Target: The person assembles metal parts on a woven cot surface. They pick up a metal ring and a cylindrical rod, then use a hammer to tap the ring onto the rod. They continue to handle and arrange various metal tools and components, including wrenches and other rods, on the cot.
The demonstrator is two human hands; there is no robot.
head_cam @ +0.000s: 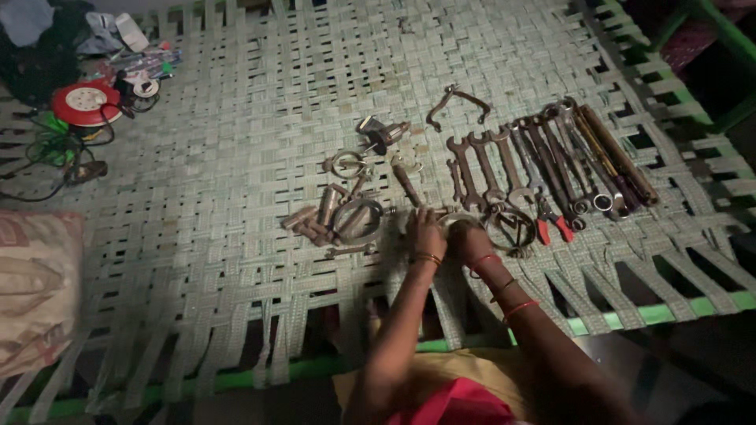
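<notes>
Both hands are working low in the middle of the frame, on a cot of woven pale-green webbing straps [236, 157] stretched over a green frame. The left hand [426, 232] is resting palm-down with its fingers reaching toward a small dark metal piece [438, 212] just above it; motion blur is hiding whether they are pinching it or only touching it. The right hand [470, 238] is lying just beside it with fingers curled downward near a thin grey metal ring [463, 219], and I cannot tell if they are closing on it. To the right, a row of steel open-ended spanners and long rusty rods [543, 157] is lying side by side, with red-handled pliers [551, 224] and a tangle of wire rings [510, 227] at its lower end. Left of the hands, short rusty cylindrical sockets [315, 216] and a larger metal ring [356, 219] are clustered together. A round red and white cable reel [87, 102] is sitting at the upper left, well apart. The webbing is leaving open gaps, widest along the lower edge, so a small piece nudged by a finger could probably slip through and drop underneath; a sweeping wrist might also knock the ordered spanners askew.
</notes>
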